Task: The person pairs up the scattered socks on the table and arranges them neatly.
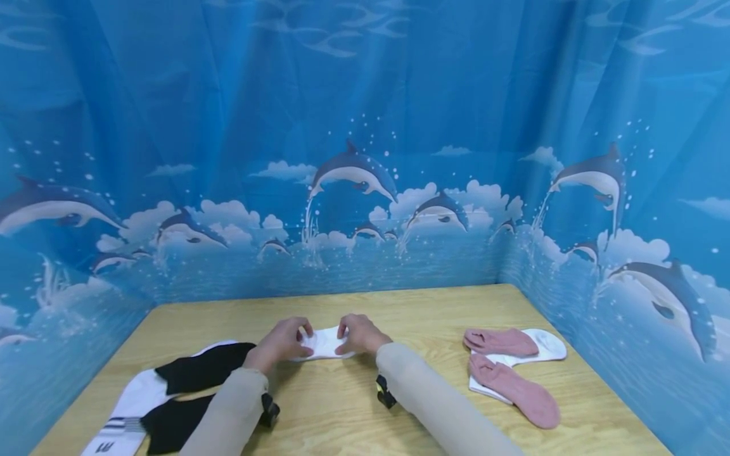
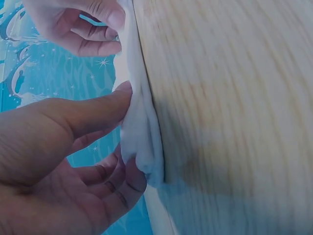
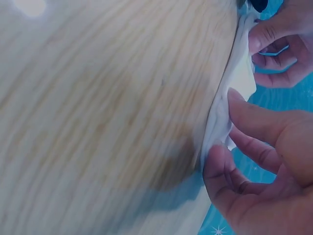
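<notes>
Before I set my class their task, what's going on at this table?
A person's left hand and right hand are gripping opposite ends of a piece of white fabric, probably a sock, on the wooden table. To the left, black socks lie partly over white socks; to the right, two pink socks overlap more white ones.

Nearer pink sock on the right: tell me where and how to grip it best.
Pinch the nearer pink sock by its rounded toe, probably best from the right: that end rests on the table, clear of the white fabric under its ankle end.
</notes>
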{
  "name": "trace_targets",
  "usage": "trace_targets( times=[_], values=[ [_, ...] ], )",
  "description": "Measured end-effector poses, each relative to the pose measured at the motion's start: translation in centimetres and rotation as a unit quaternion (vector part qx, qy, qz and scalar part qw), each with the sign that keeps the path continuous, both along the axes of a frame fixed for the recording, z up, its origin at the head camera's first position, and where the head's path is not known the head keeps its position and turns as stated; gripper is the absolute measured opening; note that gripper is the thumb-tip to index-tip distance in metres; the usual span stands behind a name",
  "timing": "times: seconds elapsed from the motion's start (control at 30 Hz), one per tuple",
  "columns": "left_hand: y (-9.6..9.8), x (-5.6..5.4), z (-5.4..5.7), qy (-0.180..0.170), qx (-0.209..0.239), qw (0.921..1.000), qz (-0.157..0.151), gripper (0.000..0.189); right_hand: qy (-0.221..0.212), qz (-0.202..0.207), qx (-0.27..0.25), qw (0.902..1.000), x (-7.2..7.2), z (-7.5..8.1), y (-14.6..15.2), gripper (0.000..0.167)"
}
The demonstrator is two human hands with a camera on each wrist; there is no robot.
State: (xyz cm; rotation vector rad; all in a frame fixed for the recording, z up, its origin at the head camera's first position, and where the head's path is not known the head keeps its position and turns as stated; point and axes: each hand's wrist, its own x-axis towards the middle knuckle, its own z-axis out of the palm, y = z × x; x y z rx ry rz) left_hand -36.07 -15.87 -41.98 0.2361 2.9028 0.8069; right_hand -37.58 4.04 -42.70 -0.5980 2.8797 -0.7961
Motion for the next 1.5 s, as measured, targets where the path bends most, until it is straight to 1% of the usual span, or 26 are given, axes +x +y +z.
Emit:
trace_targets(
  times=[0.13,0.23,0.5,0.8,1.07,1.3,1.37,1.5],
  values=[
    [-0.2,0.1,0.1,-0.015,0.002,0.9998,0.009,0.026,-0.030,-0.009,-0.014,0.9994,0.1,0.0,0.3,0.025],
    [-0.4,0.2,0.2,-0.019,0.004,0.9997,0.011,0.026,-0.039,-0.011,-0.018,0.9990,0.1,0.1,0.5,0.025],
    [-0.6,0.4,0.3,-0.013,0.000,0.9999,-0.004,0.024,-0.025,0.000,-0.017,0.9995,0.4,0.4,1.0,0.022],
    [-0.7,0.3,0.2,-0.013,0.000,0.9999,-0.005,0.023,-0.026,-0.002,0.000,0.9997,0.4,0.6,1.1,0.019],
    [-0.5,0.1,0.5,-0.006,-0.014,0.9999,0.001,0.022,-0.024,-0.009,-0.011,0.9996,0.3,0.7,0.8,0.020],
    [-0.3,-0.7,0.1,-0.006,-0.023,0.9994,0.023,0.020,-0.009,-0.016,-0.018,0.9997,-0.7,0.0,0.5,0.021],
    [-0.3,-0.9,0.2,-0.005,-0.026,0.9993,0.025,0.019,0.001,-0.017,-0.016,0.9997,-1.0,-0.1,0.3,0.020],
    [-0.5,-1.4,0.2,0.007,-0.033,0.9992,0.020,0.019,0.016,-0.022,-0.020,0.9994,-1.5,-0.3,0.1,0.021]
  ],
)
